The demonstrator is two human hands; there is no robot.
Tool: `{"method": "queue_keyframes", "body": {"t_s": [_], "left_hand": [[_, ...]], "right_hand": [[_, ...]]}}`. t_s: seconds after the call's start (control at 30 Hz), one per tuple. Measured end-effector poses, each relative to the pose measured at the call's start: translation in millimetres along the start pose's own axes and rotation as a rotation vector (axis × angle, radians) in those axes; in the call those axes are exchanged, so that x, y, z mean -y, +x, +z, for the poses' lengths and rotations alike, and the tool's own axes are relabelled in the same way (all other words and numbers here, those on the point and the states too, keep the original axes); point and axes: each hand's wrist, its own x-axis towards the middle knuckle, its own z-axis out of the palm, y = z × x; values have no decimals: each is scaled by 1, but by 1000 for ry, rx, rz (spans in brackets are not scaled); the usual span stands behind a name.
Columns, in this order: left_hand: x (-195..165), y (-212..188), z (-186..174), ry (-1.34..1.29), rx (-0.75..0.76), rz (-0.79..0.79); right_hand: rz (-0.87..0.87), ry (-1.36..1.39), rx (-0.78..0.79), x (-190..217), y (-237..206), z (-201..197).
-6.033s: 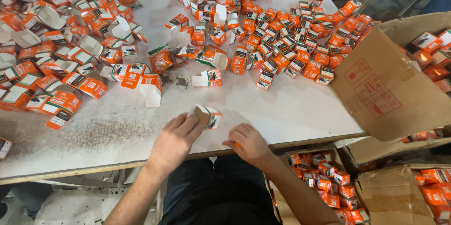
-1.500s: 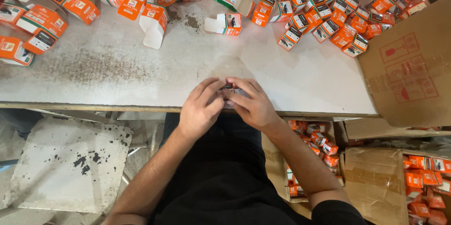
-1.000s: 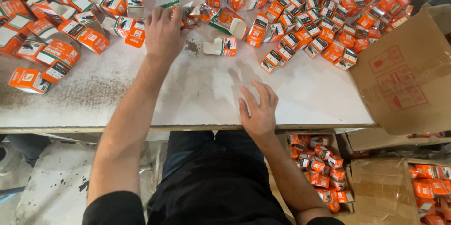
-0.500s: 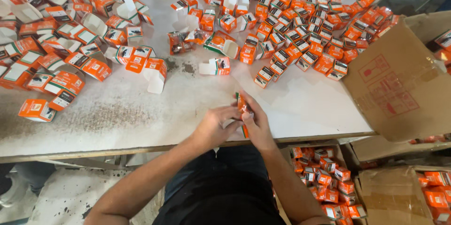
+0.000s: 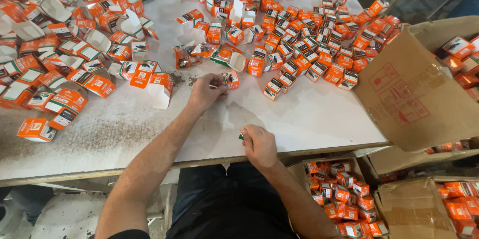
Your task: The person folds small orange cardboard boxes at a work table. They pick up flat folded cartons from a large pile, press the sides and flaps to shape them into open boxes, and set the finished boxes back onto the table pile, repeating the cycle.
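Orange and white cartons cover most of a pale, scuffed table [image 5: 309, 114], and the small box [image 5: 230, 79] between the person's left fingers serves as the marker for everything else. Far to the left of that box, open cartons [image 5: 55, 64] lie in a loose heap, many with their white flaps standing up; one lone carton [image 5: 36, 129] sits apart from the heap, near the table's front edge. Closer in, just left of the box, an open carton [image 5: 160, 89] lies on its side with its white inside showing. The left hand [image 5: 205, 92] reaches out over the tabletop, fingers closed in a narrow pinch on the box's left side, so the box sits on the table at the fingertips. Just behind the box lie a few crumpled clear wrappers [image 5: 187, 55] and a half-open carton [image 5: 227, 57]. Nearer the person than the box, at the table's front edge, the right hand [image 5: 258, 144] is curled into a loose fist, pinching a tiny dark piece [image 5: 241, 136] between thumb and forefinger; what it is cannot be made out. Behind and to the right of the box, closed cartons [image 5: 319, 44] spread in a dense crowd. Further right, a brown cardboard flap [image 5: 404, 94] leans over the table corner, part of a large case holding more cartons. Below the table on that side, a cardboard case [image 5: 344, 199] is packed with the same orange boxes.
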Motion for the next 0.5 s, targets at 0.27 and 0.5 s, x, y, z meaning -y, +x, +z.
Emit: {"method": "queue_keyframes", "body": {"t_s": [0.27, 0.5], "left_hand": [[-77, -95, -14, 1030, 253, 873], [-94, -157, 2, 1032, 387, 887]], "right_hand": [[169, 333, -163, 1, 1, -9], [140, 314, -145, 22, 9, -13]]}}
